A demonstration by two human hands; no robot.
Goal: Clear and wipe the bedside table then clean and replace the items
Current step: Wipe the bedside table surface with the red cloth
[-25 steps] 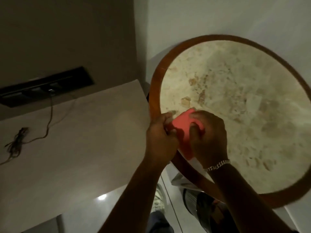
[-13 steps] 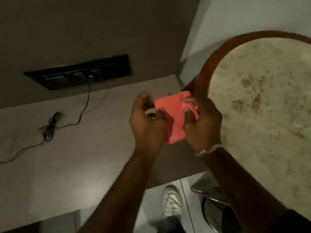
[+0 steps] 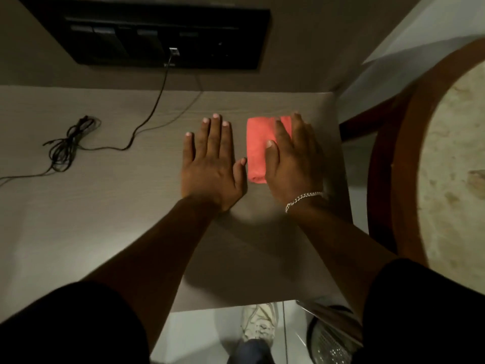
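A folded pink cloth (image 3: 258, 148) lies on the pale wooden bedside table (image 3: 105, 206), near its right end. My right hand (image 3: 294, 158) rests flat on the cloth's right half, fingers spread, palm down. Just left of the cloth, my left hand (image 3: 212, 161) lies flat on the bare tabletop with fingers apart, its thumb almost touching the cloth's edge. Neither hand grips anything.
A black cable (image 3: 147, 119) runs from a dark wall socket panel (image 3: 168, 35) across the table to a coiled bundle (image 3: 68, 143) at the left. A round marble-topped table with a wooden rim (image 3: 383, 179) stands at the right. A white shoe (image 3: 258, 324) is on the floor below.
Both hands carried the cloth from the round table's edge over to the bedside table, set it down folded, and let go, now lying flat.
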